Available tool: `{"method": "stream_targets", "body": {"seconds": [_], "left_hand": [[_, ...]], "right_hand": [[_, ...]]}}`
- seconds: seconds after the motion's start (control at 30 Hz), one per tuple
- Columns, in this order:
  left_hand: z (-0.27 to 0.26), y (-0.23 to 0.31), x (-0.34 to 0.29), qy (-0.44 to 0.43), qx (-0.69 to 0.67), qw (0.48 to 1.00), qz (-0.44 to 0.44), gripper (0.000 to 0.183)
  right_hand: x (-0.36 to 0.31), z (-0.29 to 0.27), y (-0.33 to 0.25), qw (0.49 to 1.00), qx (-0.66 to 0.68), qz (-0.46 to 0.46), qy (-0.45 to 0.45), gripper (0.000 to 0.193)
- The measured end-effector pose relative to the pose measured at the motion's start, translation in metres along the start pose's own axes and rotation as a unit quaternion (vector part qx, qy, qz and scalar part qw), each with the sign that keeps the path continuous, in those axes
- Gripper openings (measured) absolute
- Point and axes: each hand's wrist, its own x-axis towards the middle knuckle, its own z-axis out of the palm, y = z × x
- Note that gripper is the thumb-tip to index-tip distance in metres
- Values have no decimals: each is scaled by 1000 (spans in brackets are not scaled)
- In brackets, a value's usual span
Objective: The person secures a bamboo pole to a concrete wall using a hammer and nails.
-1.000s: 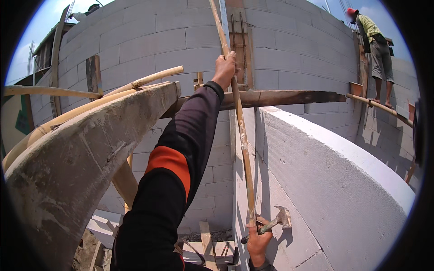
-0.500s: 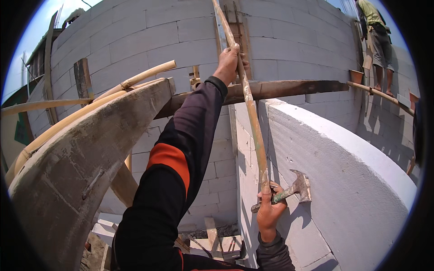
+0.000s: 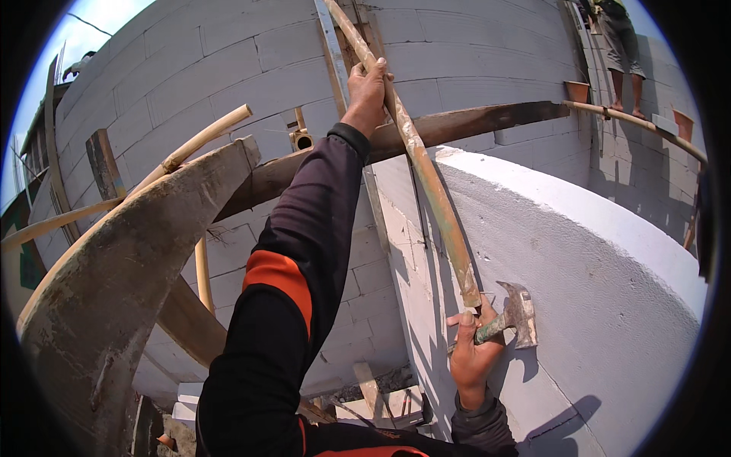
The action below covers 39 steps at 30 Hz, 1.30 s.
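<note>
A long weathered pole (image 3: 432,190), pale and stained with green and brown, slants from the top middle down to the right. Wrapped round its upper part is my left hand (image 3: 367,95), closed, with the arm stretched far forward. My right hand (image 3: 474,362) is closed on the handle of a hammer (image 3: 522,316), whose worn metal head points right, close to the white block wall (image 3: 563,266). The pole's lower end comes down just above my right fingers; whether they touch it is hard to tell.
A broad, cement-stained plank (image 3: 145,236) rises on the left, beside bamboo poles (image 3: 175,158). A dark beam (image 3: 457,126) crosses ahead. At the far right, a person (image 3: 624,53) stands on a bamboo pole (image 3: 647,126) near terracotta-coloured buckets (image 3: 577,91). Blocks and boards (image 3: 373,392) lie below.
The pole slants more, its lower end shifted right and its upper part left with my left hand. My right hand and the hammer are slightly right and lower. The whole view has shifted.
</note>
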Motion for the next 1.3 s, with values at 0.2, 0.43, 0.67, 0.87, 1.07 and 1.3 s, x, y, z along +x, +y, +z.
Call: {"method": "stream_targets", "body": {"seconds": [0.2,0.43,0.67,0.87,1.07,1.3], "left_hand": [[-1,-6,9,-26,22,999,-12,32],[-5,-5,17,-55,-16,998,-24,31],[9,-15,15,6,22,1000,13,36],[11,-21,15,109,18,992,55,25],[-2,-22,-45,-30,292,936,191,35],[15,-64,-175,-20,121,975,186,64]], "right_hand": [[-2,-8,10,998,-59,-7,21,27],[-12,-14,39,977,-195,-92,5,21],[-2,-10,48,999,-41,-14,-21,35],[4,-2,40,982,-147,-115,-2,26],[7,-5,19,986,-157,-24,-59,20],[11,-6,20,984,-164,-75,-17,30]]}}
